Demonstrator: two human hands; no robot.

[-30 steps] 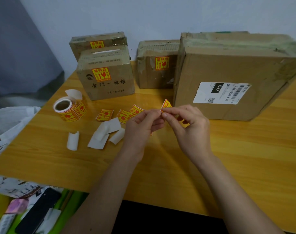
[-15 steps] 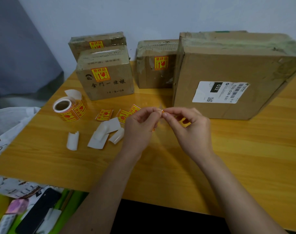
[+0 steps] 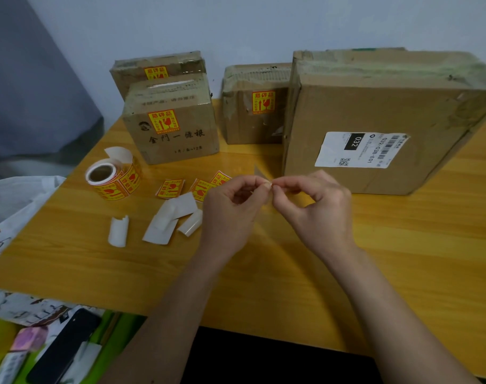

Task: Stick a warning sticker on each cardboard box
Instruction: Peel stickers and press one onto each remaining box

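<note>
My left hand and my right hand meet fingertip to fingertip over the table, pinching one warning sticker between them; only a pale corner of it shows above the fingers. Just behind stands the large cardboard box with a white shipping label and no warning sticker on its visible faces. Three smaller boxes each carry a yellow-red sticker: the front left box, the box behind it and the middle box.
A sticker roll lies at the left of the wooden table. Loose stickers and peeled white backing pieces lie beside my left hand. A phone and clutter sit below the table's left edge.
The sticker's red-yellow corner stood above my fingers a second ago; now only a pale corner shows. Both hands have stayed close together in front of the large box.
</note>
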